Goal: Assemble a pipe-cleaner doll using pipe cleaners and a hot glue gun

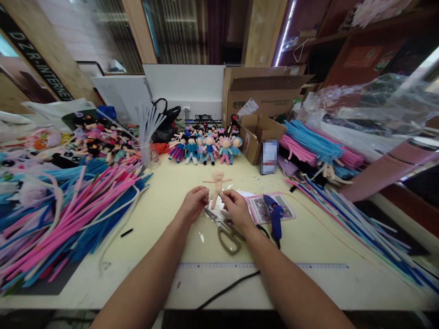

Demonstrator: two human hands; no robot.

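A peach doll figure [218, 185], formed from fuzzy pipe cleaners, has a wrapped head and torso, thin arms stretched sideways and legs pointing toward me. My right hand [236, 209] pinches one of its legs between thumb and forefinger. Just left of the other leg, my left hand [196, 204] is closed with its fingertips together; whatever it holds is too small to make out. Under and between the hands lie scissors with grey-brown handles [229, 242], blades pointing up-left. To the right of my right hand, a blue hot glue gun [274, 217] rests on a pink-edged printed card [287, 208].
A ruler [318, 266] and a black cable [228, 290] cross the table's front. Pipe-cleaner bundles lie left [82, 201] and right [313, 141]. Finished dolls [209, 148] stand behind, beside cardboard boxes [264, 93] and a propped phone [269, 156].
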